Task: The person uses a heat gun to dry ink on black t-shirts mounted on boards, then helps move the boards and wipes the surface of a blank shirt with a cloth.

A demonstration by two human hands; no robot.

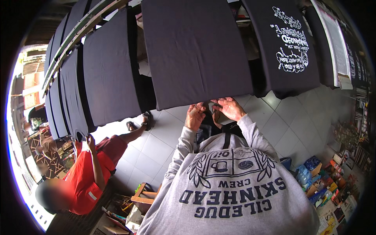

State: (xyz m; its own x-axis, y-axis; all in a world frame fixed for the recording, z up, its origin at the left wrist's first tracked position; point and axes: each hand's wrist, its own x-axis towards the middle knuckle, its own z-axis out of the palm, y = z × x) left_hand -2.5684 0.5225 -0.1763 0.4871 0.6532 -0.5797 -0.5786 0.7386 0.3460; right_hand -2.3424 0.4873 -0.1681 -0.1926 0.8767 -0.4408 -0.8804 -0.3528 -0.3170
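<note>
A plain black T-shirt (197, 55) is stretched over a flat board in front of me, with small creases down its middle. At its near edge, my left hand (194, 116) has its fingers bent and closed at the cloth. Just to the right, my right hand (230, 109) pinches the same edge between thumb and fingers. A small gap lies between the two hands. The fingertips are partly hidden at the cloth's edge. To the right, another black T-shirt (270, 47) with a white print lies on its own board.
More black shirts on boards (111, 64) run off to the left beside a long rail (74, 43). A person in a red shirt (84, 176) handles one there. A framed screen (335, 39) stands at right. Clutter (325, 180) and a wooden stool (145, 196) lie behind me on tiles.
</note>
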